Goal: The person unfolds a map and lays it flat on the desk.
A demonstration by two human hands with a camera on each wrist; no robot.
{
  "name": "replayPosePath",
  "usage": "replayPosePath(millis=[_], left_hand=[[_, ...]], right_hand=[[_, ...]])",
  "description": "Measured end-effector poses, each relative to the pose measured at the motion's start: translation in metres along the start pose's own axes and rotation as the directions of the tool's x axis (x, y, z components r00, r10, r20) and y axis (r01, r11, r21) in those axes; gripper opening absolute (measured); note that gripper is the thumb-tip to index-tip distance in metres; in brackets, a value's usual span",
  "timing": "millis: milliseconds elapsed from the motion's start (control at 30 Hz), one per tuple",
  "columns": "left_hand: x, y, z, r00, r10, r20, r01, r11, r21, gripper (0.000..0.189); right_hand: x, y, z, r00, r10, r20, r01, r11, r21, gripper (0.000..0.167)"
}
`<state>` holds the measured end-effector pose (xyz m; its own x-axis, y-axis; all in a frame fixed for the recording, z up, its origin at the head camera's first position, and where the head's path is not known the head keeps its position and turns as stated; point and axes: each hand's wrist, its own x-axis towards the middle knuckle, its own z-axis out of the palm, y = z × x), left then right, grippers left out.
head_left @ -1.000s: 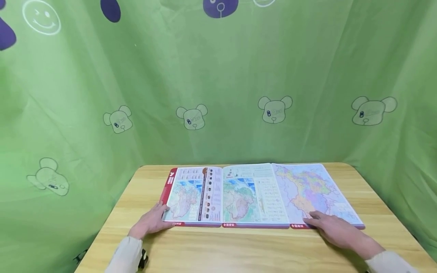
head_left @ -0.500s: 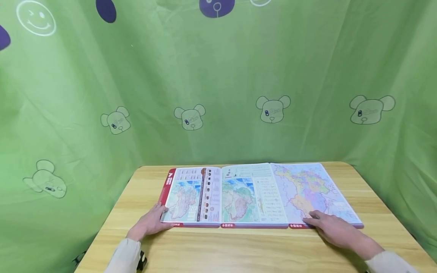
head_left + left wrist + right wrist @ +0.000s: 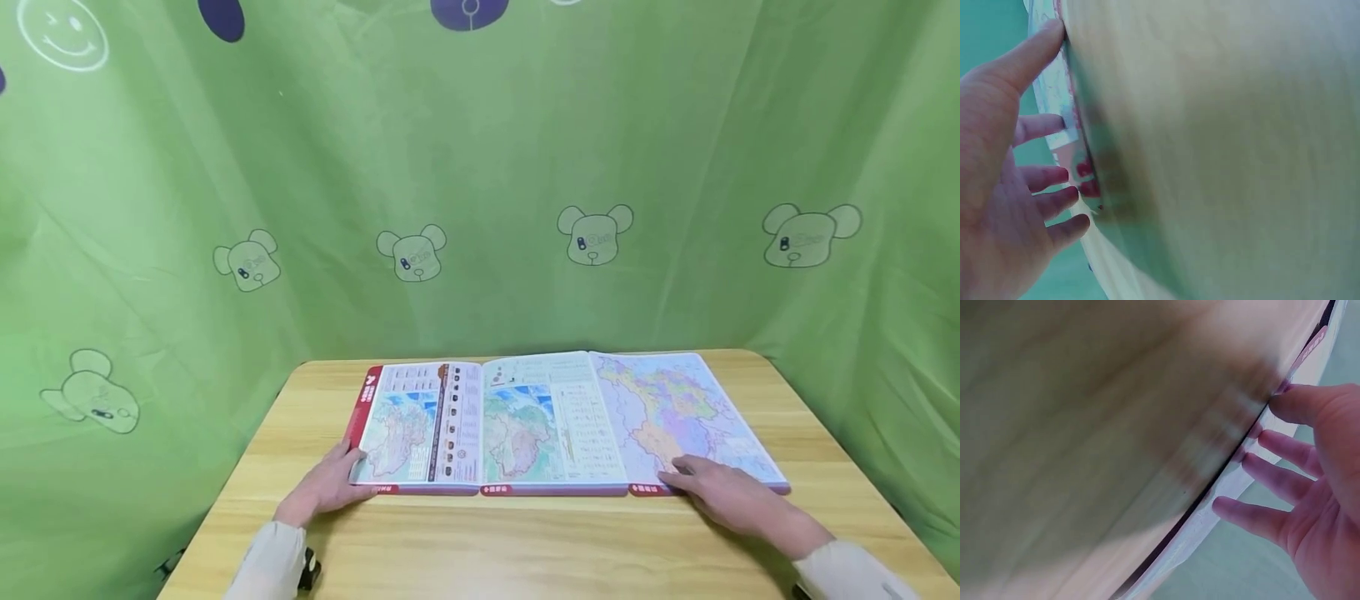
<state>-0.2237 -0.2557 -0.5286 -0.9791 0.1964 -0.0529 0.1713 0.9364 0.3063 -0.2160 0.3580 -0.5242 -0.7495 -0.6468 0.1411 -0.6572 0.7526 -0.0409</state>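
Observation:
A fold-out map (image 3: 551, 479) lies spread in three panels on the wooden table (image 3: 480, 542), its left side bordered in red. Over its left front corner rests my left hand (image 3: 326, 485); the left wrist view shows the thumb along the front edge and the fingers spread, fairly straight, on the red border (image 3: 1066, 153). My right hand (image 3: 723, 496) lies on the front of the right panel, which carries a pastel-coloured map. In the right wrist view that hand's fingers (image 3: 1257, 519) extend over the panel, with the thumb at its front edge.
A green curtain (image 3: 480, 167) printed with bear heads hangs behind and at both sides of the table. Near the table's left front edge a small dark object (image 3: 171, 564) shows against the curtain. Bare wood lies in front of the map.
The head view has shifted slightly, so curtain, table and map sit a little further left and up. Both hands keep their places on the map.

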Motion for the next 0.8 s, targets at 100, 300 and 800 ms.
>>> replayPosePath(millis=[100,300,800], left_hand=[[0.001,0.004,-0.004,1.000,-0.009,-0.003,0.009,1.000,0.027,0.065],[0.007,0.021,-0.012,1.000,0.011,-0.010,-0.010,0.997,0.081,0.064],[0.031,0.092,-0.016,0.999,-0.014,-0.039,0.019,0.990,0.139,0.072]], right_hand=[[0.004,0.000,0.001,0.997,-0.031,-0.064,0.029,0.999,-0.032,0.033],[0.017,-0.002,-0.002,0.992,-0.019,-0.125,0.014,0.999,-0.038,0.040],[0.058,-0.020,-0.013,0.982,0.172,-0.073,-0.169,0.984,0.047,0.043]])
